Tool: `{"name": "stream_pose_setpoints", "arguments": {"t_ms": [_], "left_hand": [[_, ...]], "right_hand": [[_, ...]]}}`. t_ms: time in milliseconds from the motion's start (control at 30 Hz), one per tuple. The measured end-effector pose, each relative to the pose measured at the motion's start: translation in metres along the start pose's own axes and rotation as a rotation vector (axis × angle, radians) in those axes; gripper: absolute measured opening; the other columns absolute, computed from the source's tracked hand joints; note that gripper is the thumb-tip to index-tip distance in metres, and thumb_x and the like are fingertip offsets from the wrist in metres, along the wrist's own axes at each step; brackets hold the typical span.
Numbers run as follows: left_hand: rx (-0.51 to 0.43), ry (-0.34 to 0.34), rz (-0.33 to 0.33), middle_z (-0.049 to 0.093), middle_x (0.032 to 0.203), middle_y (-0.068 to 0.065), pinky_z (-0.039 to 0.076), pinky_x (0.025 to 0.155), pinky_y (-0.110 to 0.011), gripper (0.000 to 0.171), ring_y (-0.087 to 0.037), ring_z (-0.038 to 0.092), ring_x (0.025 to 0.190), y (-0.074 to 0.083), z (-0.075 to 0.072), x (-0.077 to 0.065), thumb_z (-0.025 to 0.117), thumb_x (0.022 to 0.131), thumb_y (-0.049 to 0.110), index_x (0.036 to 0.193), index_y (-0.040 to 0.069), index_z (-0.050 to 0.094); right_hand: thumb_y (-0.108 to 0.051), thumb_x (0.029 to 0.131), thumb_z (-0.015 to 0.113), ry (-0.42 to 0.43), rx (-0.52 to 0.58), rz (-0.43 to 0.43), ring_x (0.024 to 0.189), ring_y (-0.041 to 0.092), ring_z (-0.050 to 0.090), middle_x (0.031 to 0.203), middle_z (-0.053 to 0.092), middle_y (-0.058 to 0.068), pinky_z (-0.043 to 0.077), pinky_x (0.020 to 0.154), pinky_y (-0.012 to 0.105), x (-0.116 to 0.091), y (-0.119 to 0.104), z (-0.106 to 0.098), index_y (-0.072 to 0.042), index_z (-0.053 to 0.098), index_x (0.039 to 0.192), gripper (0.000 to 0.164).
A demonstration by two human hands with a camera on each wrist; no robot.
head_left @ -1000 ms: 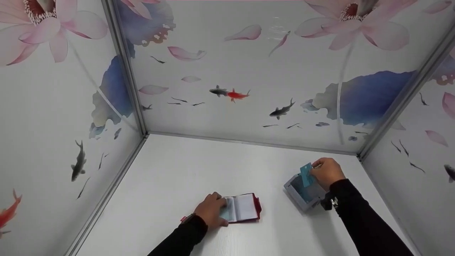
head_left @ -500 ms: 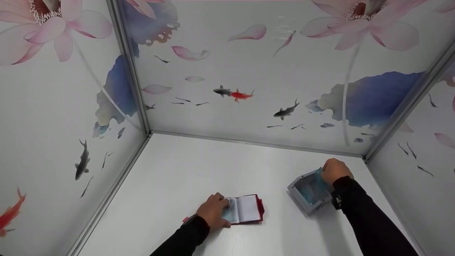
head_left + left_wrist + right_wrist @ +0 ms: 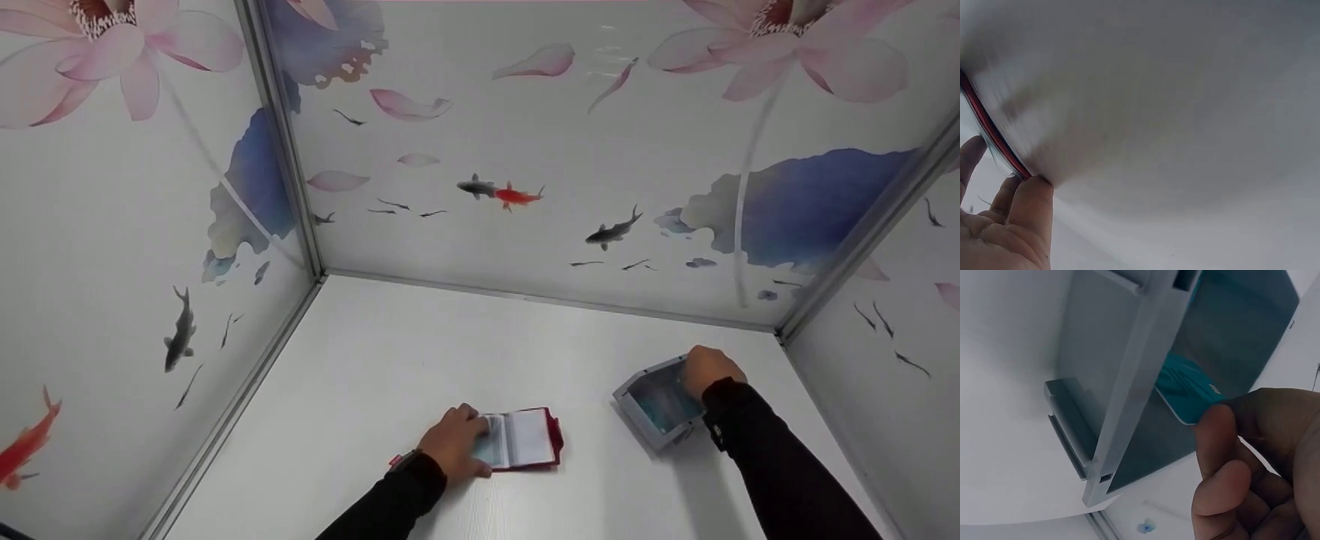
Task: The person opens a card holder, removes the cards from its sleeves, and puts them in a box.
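An open card holder [image 3: 529, 439] with a red cover and clear sleeves lies on the table. My left hand [image 3: 454, 442] grips its left side, fingers over the page and thumb at the near edge. In the left wrist view, the thumb [image 3: 1032, 211] meets the card holder's red edge [image 3: 991, 126]. To the right stands a grey open-topped box [image 3: 652, 435]. My right hand [image 3: 712, 370] is at its far right rim. The right wrist view shows the thumb and a finger pinching a teal card [image 3: 1188, 388] by its corner, partly inside the box.
The white table [image 3: 450, 337] is enclosed by a left wall [image 3: 90, 247], a back wall [image 3: 525, 135] and a right wall [image 3: 870, 375], printed with lotus flowers and fish. Grey metal strips [image 3: 525, 299] run along the joins.
My right hand has lowered the teal card from above the box into it, and the head view no longer shows the card clearly. The left hand stays on the card holder.
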State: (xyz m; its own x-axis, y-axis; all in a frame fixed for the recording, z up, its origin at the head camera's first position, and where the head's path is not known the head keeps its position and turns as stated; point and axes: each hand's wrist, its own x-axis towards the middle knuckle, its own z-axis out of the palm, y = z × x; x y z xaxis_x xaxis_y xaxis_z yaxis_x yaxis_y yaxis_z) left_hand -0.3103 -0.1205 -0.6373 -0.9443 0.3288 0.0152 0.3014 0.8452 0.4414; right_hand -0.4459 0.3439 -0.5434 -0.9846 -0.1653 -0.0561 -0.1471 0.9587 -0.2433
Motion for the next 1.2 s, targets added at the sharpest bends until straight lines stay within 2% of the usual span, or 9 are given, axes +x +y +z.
{"name": "stream_pose_setpoints", "arguments": {"t_ms": [167, 267, 367, 500, 667, 867, 1100, 1200], "left_hand": [[0.000, 0.005, 0.018, 0.065, 0.148, -0.010, 0.062, 0.105, -0.042, 0.061, -0.031, 0.063, 0.133, 0.000, 0.000, -0.001, 0.103, 0.084, 0.039, 0.134, 0.017, 0.077], [0.006, 0.009, 0.022, 0.065, 0.147, -0.010, 0.062, 0.106, -0.043, 0.060, -0.031, 0.063, 0.132, -0.002, 0.002, 0.001, 0.103, 0.084, 0.040, 0.134, 0.018, 0.077], [0.016, 0.011, 0.019, 0.065, 0.147, -0.009, 0.061, 0.107, -0.043, 0.060, -0.030, 0.063, 0.132, -0.005, 0.008, 0.004, 0.102, 0.085, 0.041, 0.134, 0.019, 0.077], [0.019, 0.020, 0.020, 0.066, 0.147, -0.009, 0.061, 0.107, -0.042, 0.060, -0.030, 0.063, 0.132, -0.009, 0.013, 0.005, 0.102, 0.084, 0.041, 0.134, 0.019, 0.076], [-0.002, 0.016, 0.020, 0.065, 0.147, -0.010, 0.060, 0.109, -0.044, 0.059, -0.031, 0.063, 0.133, -0.006, 0.007, 0.002, 0.102, 0.085, 0.040, 0.134, 0.018, 0.076], [0.006, 0.020, 0.012, 0.066, 0.146, -0.009, 0.061, 0.109, -0.044, 0.060, -0.029, 0.064, 0.133, -0.007, 0.012, 0.003, 0.102, 0.085, 0.040, 0.134, 0.018, 0.076], [0.013, -0.009, -0.001, 0.065, 0.149, -0.010, 0.061, 0.108, -0.044, 0.063, -0.031, 0.063, 0.134, 0.002, -0.001, -0.001, 0.103, 0.085, 0.039, 0.138, 0.016, 0.076], [0.021, -0.004, -0.004, 0.065, 0.150, -0.011, 0.060, 0.109, -0.045, 0.064, -0.031, 0.063, 0.134, 0.001, 0.002, 0.001, 0.103, 0.085, 0.039, 0.139, 0.016, 0.076]], "right_hand": [[0.013, 0.100, 0.063, -0.005, -0.046, -0.005, 0.060, 0.020, 0.055, 0.067, 0.069, 0.012, 0.051, 0.057, 0.033, -0.001, -0.003, 0.005, 0.009, 0.074, 0.081, 0.023], [0.013, 0.098, 0.063, -0.019, -0.053, 0.011, 0.061, 0.020, 0.054, 0.068, 0.068, 0.012, 0.051, 0.057, 0.033, 0.000, -0.007, 0.007, 0.009, 0.075, 0.083, 0.019], [0.012, 0.098, 0.063, -0.028, -0.044, 0.018, 0.060, 0.020, 0.052, 0.065, 0.064, 0.008, 0.048, 0.057, 0.032, -0.001, -0.010, 0.009, 0.004, 0.071, 0.076, 0.025], [0.011, 0.098, 0.062, -0.047, -0.031, 0.001, 0.059, 0.018, 0.048, 0.062, 0.054, 0.002, 0.044, 0.056, 0.030, -0.001, -0.015, 0.010, -0.009, 0.058, 0.064, 0.039], [0.006, 0.097, 0.063, -0.102, -0.022, -0.021, 0.055, 0.014, 0.041, 0.059, 0.040, -0.006, 0.038, 0.053, 0.027, -0.004, -0.022, 0.011, -0.019, 0.043, 0.060, 0.049], [-0.001, 0.100, 0.064, -0.152, 0.001, -0.015, 0.055, 0.012, 0.040, 0.059, 0.036, -0.008, 0.036, 0.054, 0.026, -0.006, -0.030, 0.012, -0.020, 0.041, 0.059, 0.050], [-0.006, 0.102, 0.066, -0.198, 0.007, -0.031, 0.054, 0.011, 0.041, 0.057, 0.039, -0.008, 0.037, 0.055, 0.025, -0.007, -0.035, 0.013, -0.022, 0.042, 0.060, 0.051], [-0.007, 0.103, 0.066, -0.239, 0.034, -0.025, 0.054, 0.009, 0.038, 0.057, 0.037, -0.010, 0.035, 0.055, 0.024, -0.008, -0.039, 0.013, -0.023, 0.040, 0.059, 0.054]]}}
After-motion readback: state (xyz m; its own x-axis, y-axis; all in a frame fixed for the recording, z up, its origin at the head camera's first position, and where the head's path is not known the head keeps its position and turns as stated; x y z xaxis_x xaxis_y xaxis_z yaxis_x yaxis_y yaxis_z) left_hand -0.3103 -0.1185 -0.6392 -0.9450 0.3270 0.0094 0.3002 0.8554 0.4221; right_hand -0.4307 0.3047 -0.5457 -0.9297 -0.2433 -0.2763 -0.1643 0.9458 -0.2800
